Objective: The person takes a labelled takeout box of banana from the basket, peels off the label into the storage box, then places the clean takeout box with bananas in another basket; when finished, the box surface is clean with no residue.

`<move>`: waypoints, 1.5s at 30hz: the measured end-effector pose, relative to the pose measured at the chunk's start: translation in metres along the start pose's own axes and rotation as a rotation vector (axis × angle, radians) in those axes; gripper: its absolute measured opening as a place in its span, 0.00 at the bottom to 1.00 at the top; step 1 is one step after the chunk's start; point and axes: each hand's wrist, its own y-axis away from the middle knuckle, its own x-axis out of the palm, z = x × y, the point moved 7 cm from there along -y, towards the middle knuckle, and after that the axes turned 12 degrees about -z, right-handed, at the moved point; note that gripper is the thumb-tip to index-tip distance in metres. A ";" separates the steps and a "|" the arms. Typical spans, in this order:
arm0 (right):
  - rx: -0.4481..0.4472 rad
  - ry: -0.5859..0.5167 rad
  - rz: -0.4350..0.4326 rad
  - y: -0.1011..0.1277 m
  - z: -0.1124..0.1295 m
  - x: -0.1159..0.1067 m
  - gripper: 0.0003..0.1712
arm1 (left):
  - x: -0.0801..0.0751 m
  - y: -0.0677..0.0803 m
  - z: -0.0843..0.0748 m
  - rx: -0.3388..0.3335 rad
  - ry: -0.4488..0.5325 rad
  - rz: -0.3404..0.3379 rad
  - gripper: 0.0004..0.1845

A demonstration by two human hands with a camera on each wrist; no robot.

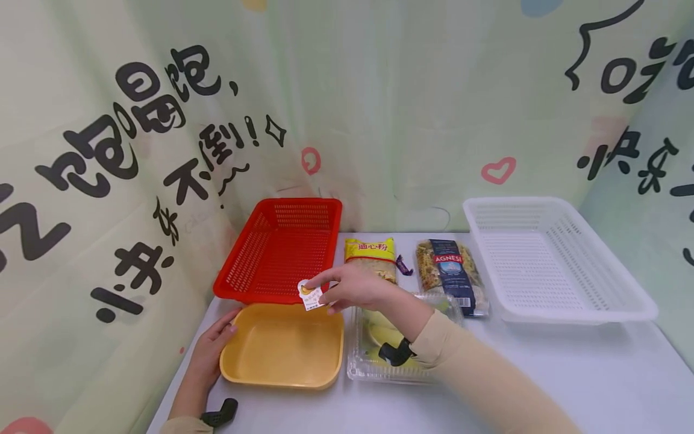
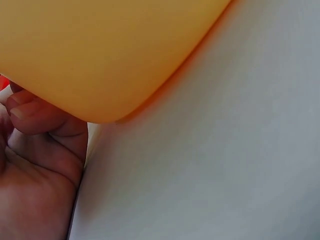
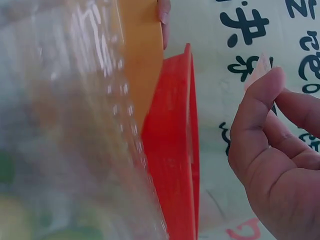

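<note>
My right hand (image 1: 360,286) pinches a small white label (image 1: 311,296) with a yellow picture and printed lines, between thumb and fingers. It is above the back rim of a yellow plastic basin (image 1: 282,352); in the right wrist view only the label's pale edge (image 3: 260,70) shows past the fingertips. At the basin's back left corner, my left hand (image 1: 208,349) holds the rim, and the left wrist view shows its bent fingers (image 2: 37,117) against the basin's outer side. Under my right forearm lies a clear plastic box (image 1: 360,367) with yellow-green fruit inside, partly hidden.
Behind the basin stands a red basket (image 1: 276,250). Right of it lie a yellow-topped pasta bag (image 1: 371,250), a small purple wrapped sweet (image 1: 403,265) and an AGNESI pasta bag (image 1: 450,274). A white basket (image 1: 547,265) stands at the right. A printed curtain (image 1: 401,120) surrounds the table.
</note>
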 end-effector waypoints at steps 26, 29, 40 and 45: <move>-0.067 0.236 0.145 -0.044 0.003 0.091 0.15 | 0.001 0.000 -0.001 -0.006 -0.028 -0.023 0.34; -0.078 0.266 0.195 -0.045 0.001 0.102 0.15 | 0.001 0.001 -0.001 -0.011 -0.021 -0.026 0.33; -0.035 0.297 0.257 -0.051 -0.017 0.126 0.14 | 0.000 0.002 -0.002 0.039 -0.009 0.003 0.31; -0.024 0.348 0.255 -0.055 -0.027 0.131 0.13 | 0.000 0.001 -0.002 0.041 -0.005 0.012 0.31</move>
